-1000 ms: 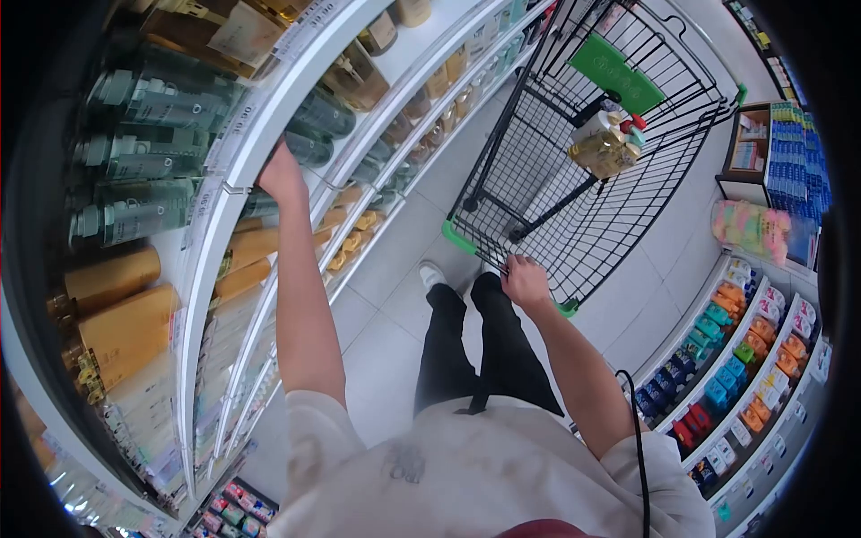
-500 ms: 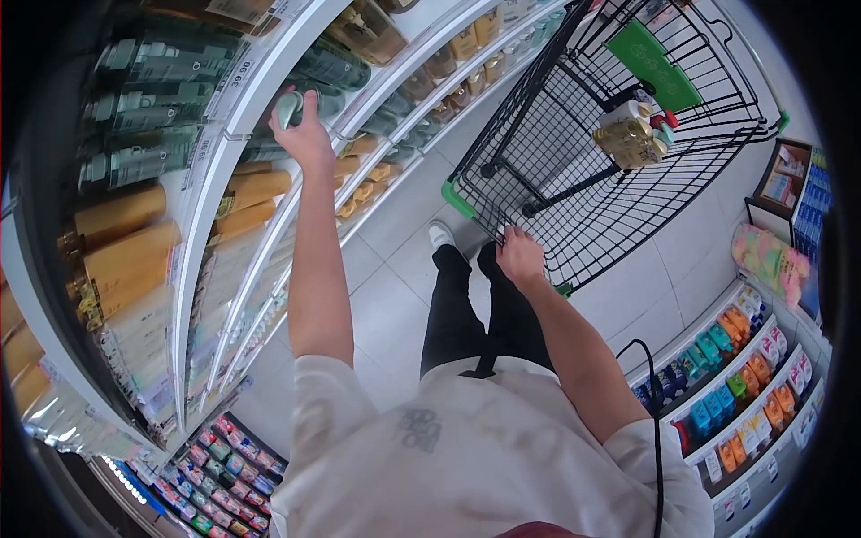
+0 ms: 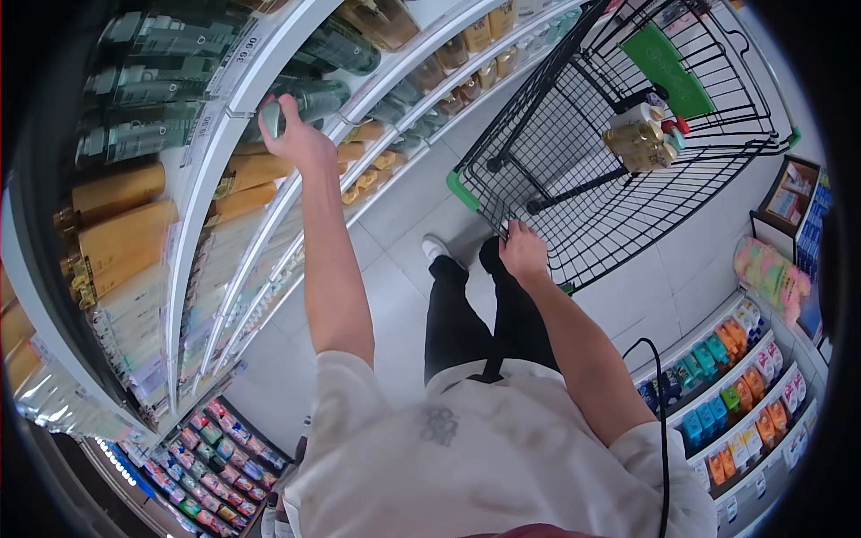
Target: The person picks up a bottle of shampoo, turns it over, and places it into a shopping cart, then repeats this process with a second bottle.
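At the shelf on the left, my left hand (image 3: 298, 142) is closed round the end of a pale green bottle (image 3: 316, 100), which lies among similar green bottles behind a white shelf edge (image 3: 235, 125). My right hand (image 3: 523, 251) has its fingers wrapped round the near end of a black wire shopping cart (image 3: 619, 211), beside the green corner piece. Inside the cart rests a golden bottle (image 3: 637, 143) together with several other bottles.
Golden bottles (image 3: 130, 247) lie on the left shelf. Packets hang on a rack (image 3: 220, 466) at the bottom left. Shelves of coloured tubes (image 3: 735, 394) stand at the lower right, below a pastel fluffy bundle (image 3: 769, 273). Tiled floor (image 3: 386, 215) shows between shelf and cart.
My left hand has closed more fully on the green bottle and shifted slightly left and down. The cart appears a little further right in view, with my right hand still on it.
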Available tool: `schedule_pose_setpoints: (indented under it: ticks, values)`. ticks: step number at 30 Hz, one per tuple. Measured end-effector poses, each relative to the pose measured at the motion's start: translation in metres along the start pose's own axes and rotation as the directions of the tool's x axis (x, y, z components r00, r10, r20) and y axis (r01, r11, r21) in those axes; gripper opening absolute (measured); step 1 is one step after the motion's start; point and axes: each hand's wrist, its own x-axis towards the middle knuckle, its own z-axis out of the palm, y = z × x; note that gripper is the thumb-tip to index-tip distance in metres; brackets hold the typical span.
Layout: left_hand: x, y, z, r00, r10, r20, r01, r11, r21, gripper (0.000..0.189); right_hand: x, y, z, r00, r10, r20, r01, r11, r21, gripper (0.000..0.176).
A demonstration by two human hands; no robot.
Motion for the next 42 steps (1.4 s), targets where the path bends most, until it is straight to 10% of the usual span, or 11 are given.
schedule_pose_setpoints:
  ticks: [16,30,32,36,38,42]
  values:
    - [-0.038,0.073,-0.038,0.999,-0.046,-0.026,0.040,0.981,-0.190,0.020,0.001,-0.008,0.003,0.999,0.035,-0.003,-0.035,0.998,-0.054,0.018]
    - [-0.174,0.180,-0.272,0.768,-0.377,0.517,0.376,0.920,0.113,0.020,-0.011,-0.018,0.001,0.984,0.174,-0.040,-0.176,0.984,-0.035,0.036]
    - [-0.186,0.205,-0.295,0.721,-0.446,0.530,0.439,0.886,0.148,0.019,-0.026,-0.029,0.001,0.972,-0.005,-0.233,-0.005,0.999,-0.044,0.045]
    - [-0.195,0.225,-0.330,0.601,-0.536,0.593,0.569,0.808,0.154,0.018,-0.077,-0.111,-0.022,0.976,-0.216,-0.039,0.214,0.902,0.375,0.066]
    - [-0.190,0.235,-0.339,0.564,-0.527,0.636,0.577,0.802,0.153,0.018,-0.122,-0.187,-0.060,0.778,-0.617,-0.116,0.607,0.693,0.389,0.073]
    - [-0.171,0.251,-0.343,0.556,-0.448,0.700,0.518,0.845,0.129,0.019,-0.199,-0.275,-0.080,0.744,-0.668,0.002,0.498,0.557,0.665,0.084]
